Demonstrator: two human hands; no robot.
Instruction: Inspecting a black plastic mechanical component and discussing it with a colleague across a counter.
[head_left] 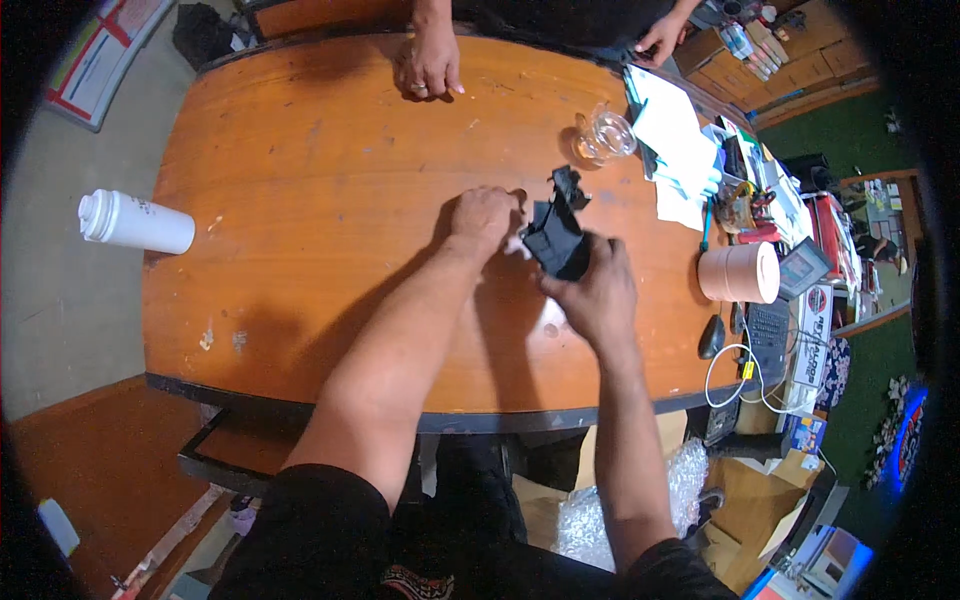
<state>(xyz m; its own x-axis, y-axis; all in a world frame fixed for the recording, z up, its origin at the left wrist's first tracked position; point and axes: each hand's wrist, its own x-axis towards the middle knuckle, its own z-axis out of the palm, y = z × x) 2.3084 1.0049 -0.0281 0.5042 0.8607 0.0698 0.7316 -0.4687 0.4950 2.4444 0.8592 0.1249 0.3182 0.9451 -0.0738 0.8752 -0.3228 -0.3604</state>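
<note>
A black, folded and ragged-edged piece [558, 240] is held above the wooden table [330, 190] in my right hand [603, 290]. Thumb and fingers close on its near right side; whether it is cloth, plastic or paper cannot be made out. To the left of it, my left hand [487, 218] is low over the tabletop, its fingers bent toward the black piece. A small whitish bit [517, 245] shows by those fingertips, partly hidden and blurred.
Across the table rests another person's hand [432, 68]. A clear glass cup [608, 135] is beyond the black piece. On the left is a white tumbler [140, 222]. Papers [675, 130], a pinkish round container [738, 273], a mouse [711, 337] and cables crowd the right side.
</note>
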